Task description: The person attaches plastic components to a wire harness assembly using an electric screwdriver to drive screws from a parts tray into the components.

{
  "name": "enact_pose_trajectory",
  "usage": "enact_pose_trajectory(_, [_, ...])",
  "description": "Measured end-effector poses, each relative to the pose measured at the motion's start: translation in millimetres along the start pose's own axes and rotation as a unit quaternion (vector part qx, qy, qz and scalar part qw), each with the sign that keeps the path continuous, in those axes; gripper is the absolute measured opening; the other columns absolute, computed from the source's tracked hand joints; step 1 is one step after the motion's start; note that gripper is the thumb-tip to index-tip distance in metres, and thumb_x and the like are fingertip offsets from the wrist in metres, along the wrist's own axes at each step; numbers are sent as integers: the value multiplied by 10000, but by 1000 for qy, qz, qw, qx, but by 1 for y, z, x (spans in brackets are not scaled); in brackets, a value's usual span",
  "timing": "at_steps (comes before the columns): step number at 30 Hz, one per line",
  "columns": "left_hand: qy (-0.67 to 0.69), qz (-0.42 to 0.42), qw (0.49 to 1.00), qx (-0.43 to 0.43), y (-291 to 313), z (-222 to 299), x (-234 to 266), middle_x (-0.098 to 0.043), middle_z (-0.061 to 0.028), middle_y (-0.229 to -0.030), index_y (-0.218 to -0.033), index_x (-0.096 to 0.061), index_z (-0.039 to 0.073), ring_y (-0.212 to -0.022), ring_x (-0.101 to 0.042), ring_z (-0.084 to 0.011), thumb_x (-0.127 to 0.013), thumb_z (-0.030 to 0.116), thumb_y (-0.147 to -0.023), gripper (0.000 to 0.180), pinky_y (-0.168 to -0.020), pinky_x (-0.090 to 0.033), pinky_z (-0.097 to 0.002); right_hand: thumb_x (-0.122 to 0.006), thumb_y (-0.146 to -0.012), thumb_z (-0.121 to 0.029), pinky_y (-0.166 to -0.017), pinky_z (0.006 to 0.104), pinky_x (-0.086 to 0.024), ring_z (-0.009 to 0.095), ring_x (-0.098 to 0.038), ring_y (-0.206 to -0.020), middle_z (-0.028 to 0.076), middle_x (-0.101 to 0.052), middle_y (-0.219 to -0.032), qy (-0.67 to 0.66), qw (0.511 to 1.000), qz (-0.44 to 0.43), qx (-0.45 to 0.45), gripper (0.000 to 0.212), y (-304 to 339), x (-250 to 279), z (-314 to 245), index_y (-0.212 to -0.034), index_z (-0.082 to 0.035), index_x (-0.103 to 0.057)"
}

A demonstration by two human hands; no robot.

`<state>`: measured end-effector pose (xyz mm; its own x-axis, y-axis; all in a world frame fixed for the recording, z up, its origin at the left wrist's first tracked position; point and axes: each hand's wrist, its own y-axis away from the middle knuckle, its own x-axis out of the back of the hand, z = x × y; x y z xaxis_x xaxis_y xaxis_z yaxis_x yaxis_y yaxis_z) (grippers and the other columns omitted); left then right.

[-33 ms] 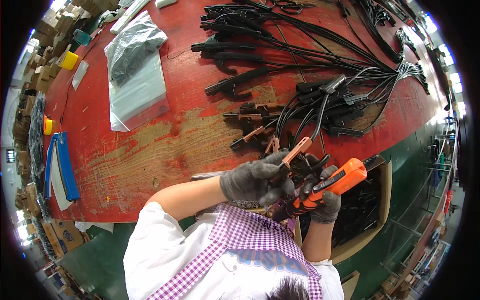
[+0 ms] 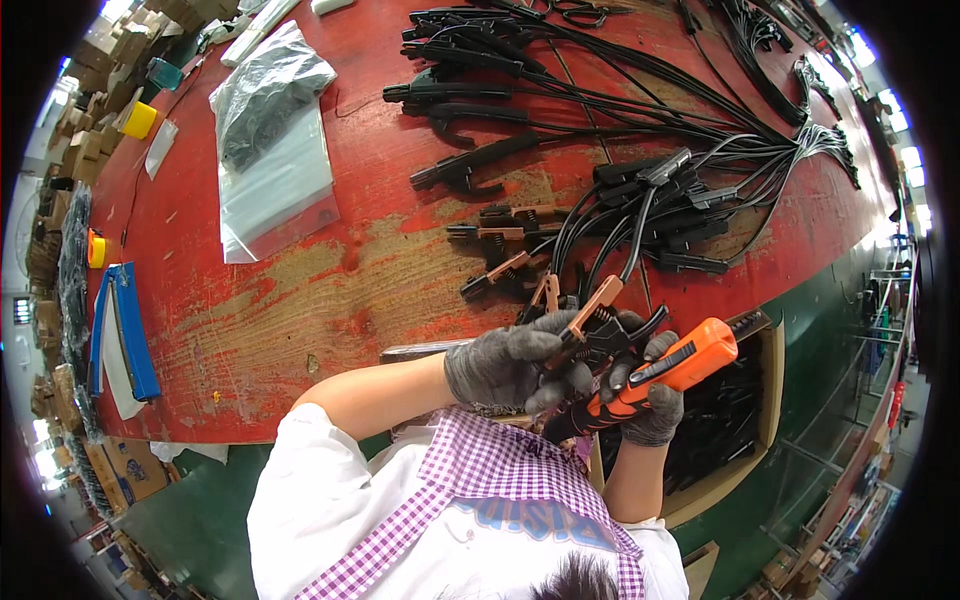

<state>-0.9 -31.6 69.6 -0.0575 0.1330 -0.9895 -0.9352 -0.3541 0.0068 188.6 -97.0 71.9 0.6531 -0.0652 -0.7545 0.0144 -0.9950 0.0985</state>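
Tool head of the orange crimper (image 2: 672, 372) hidden behind my left hand (image 2: 510, 365); I cannot tell what its jaws bite. Lower handle buried in my right hand (image 2: 648, 405). Clamp (image 2: 590, 310) base covered by the left fingers. Box (image 2: 770, 400) under the table edge: contents dark, not resolvable. Cables (image 2: 760, 60) run out of view at the top edge. Bag (image 2: 270, 120) contents blurred. Shelf items at the left rim too small to identify.

Bright, even overhead light; bluish-white glare blows out the frame's rim. The red tabletop (image 2: 300, 290) stays sharp with soft shadows, while fisheye distortion bends its edges.
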Motion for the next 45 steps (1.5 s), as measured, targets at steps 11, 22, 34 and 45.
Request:
enact_pose_trajectory(11, [-623, 285, 724, -81, -182, 117, 103, -569, -106, -799, -975, -528, 21, -700, -565, -211, -445, 305, -858, 318, -671, -466, -298, -636, -695, -192, -539, 295, -496, 186, -560, -620, 152, -453, -994, -17, 995, -62, 72, 354, -5, -5, -10, -950, -44, -441])
enact_pose_trajectory(22, [-387, 351, 853, 11, -184, 107, 88, -610, -38, -708, -791, -618, 81, -591, -556, -148, -626, 296, -738, 221, -574, -461, -291, -640, -698, -131, -588, 362, -514, 237, -588, -660, 173, -446, -997, -64, 997, -22, 40, 361, -1, 1, -5, -975, -21, -438])
enact_pose_trajectory(34, [-71, 188, 973, 110, -44, 41, 70, -603, -63, -859, -966, -534, 54, -748, -586, -155, -583, 243, -792, 262, -690, -498, -295, -596, -729, -140, -553, 350, -506, 230, -575, -661, 174, -478, -989, -31, 999, 34, -12, 316, -25, -2, 26, -984, -31, -444])
enact_pose_trajectory(45, [-117, 244, 962, 47, -14, 49, 69, -605, -61, -857, -1006, -532, 59, -695, -588, -113, -517, 376, -824, 366, -531, -484, -216, -583, -723, -181, -563, 355, -480, 231, -568, -665, 214, -507, -987, 84, 984, 151, 51, 378, -13, 5, 19, -1031, -30, -425])
